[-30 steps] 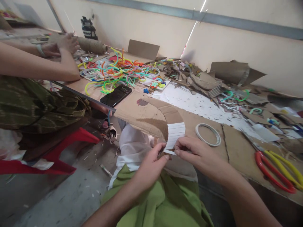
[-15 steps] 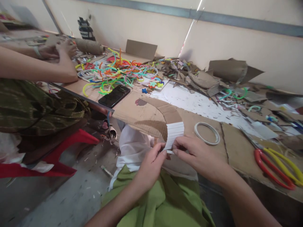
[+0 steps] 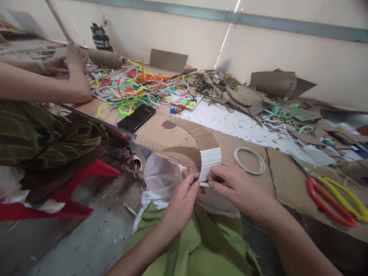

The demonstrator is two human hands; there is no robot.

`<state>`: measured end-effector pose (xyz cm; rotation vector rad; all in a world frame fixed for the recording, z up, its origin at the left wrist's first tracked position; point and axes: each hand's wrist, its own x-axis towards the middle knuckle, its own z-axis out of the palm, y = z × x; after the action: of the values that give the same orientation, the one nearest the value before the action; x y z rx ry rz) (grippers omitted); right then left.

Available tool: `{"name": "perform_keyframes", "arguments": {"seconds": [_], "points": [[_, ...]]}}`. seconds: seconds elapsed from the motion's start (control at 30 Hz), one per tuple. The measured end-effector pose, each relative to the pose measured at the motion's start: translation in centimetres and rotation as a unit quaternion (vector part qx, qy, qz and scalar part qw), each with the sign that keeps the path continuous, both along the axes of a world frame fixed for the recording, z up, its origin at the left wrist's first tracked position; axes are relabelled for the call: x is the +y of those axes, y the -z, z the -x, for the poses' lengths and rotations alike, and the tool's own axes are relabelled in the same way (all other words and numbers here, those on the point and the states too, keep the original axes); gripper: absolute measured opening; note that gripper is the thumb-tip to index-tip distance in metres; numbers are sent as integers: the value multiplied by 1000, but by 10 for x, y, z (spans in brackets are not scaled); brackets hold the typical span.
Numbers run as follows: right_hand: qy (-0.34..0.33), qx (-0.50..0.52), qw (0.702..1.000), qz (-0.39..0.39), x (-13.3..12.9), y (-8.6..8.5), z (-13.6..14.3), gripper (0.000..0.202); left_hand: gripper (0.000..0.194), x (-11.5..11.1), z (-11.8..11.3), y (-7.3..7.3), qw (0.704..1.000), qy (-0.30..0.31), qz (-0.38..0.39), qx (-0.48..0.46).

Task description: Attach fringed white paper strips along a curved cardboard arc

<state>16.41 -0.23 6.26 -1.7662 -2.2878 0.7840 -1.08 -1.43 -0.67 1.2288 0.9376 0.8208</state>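
Observation:
A curved piece of brown cardboard [image 3: 202, 135] lies at the table's front edge, its near part covered by rows of white paper strips [image 3: 211, 158]. Between my hands, a narrow white strip [image 3: 204, 184] stretches across the cardboard's near end. My left hand [image 3: 184, 197] pinches its left end between thumb and fingers. On the other side, my right hand [image 3: 230, 182] has thumb and forefinger closed on the right end. Just right of that hand rests a roll of white tape [image 3: 249, 160], lying flat.
Scissors with red and yellow handles [image 3: 330, 199] lie at right. A black phone [image 3: 136, 117] sits near the left edge, beside colourful pipe cleaners [image 3: 140, 90]. Cardboard scraps [image 3: 244, 96] are heaped behind. At left, a co-worker's hands [image 3: 67, 59] work over the table; a red stool [image 3: 77, 191] stands below.
The whole view has shifted slightly. Both my hands keep their pinch on the strip at almost the same spot. The co-worker's nearer hand has lifted a little.

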Motion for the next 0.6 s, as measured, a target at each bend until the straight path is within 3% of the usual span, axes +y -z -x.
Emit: {"name": "perform_keyframes", "arguments": {"seconds": [0.33, 0.6], "points": [[-7, -3, 1000, -18, 0, 5, -5, 17, 28, -1, -3, 6, 999, -26, -44, 14], [13, 101, 995, -10, -4, 14, -21, 15, 27, 0, -3, 12, 996, -49, -69, 34]]}}
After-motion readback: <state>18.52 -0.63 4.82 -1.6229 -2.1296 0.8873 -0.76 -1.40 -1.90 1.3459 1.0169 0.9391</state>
